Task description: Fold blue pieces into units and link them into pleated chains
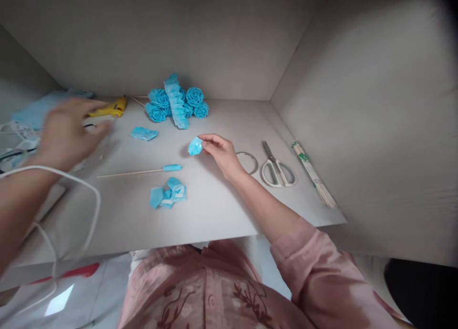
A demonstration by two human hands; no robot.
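My right hand (220,152) pinches a small blue crepe-paper petal (195,146) between thumb and fingertips, above the table. A glossy spot shows on the petal. My left hand (69,131), smeared by motion, is at the left with thumb and fingers apart, beside a yellow glue gun (116,108); its fingertips overlap the gun's near end in view. Between the hands lies a thin wooden stick (130,173) with a blue paper roll (172,167) at its tip. Below it are several loose blue petals (168,194); above it lies a ruffled blue paper piece (143,133).
Blue paper roses (195,96) with a pleated strip (176,102) stand at the back wall. To the right lie a tape ring (252,162), white-handled scissors (275,169) and a stick bundle (315,176). A white cable (96,200) loops across my left forearm.
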